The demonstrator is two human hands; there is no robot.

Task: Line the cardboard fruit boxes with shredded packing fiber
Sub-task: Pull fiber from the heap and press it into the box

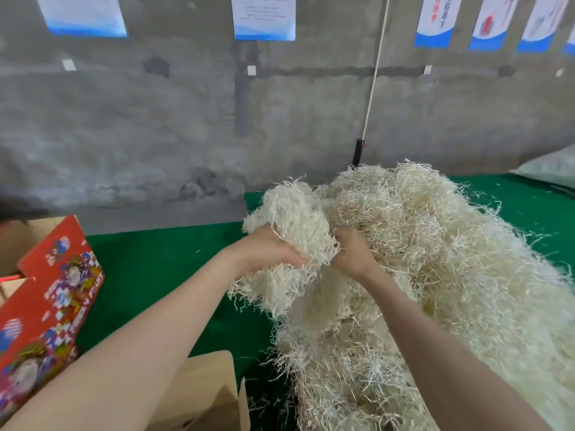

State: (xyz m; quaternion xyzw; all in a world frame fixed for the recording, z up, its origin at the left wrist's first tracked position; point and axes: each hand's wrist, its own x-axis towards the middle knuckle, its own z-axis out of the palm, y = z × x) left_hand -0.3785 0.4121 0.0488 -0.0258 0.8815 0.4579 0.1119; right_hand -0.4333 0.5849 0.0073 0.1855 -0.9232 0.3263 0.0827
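At the lower left of the frame a red printed box (53, 303) and a plain cardboard box (205, 387) sit within easy reach for filling. Mid-frame, the left hand (270, 253) clutches a loose clump (292, 241) to tear it free. The right hand (351, 253), fingers buried, seems to clench the big fiber pile (451, 275) at right, steadying it.

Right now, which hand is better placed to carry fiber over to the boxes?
Probably left. The left hand grips a clump mostly separate from the pile, and the red box sits on that side. The right hand digs into the pile, farther from the box.
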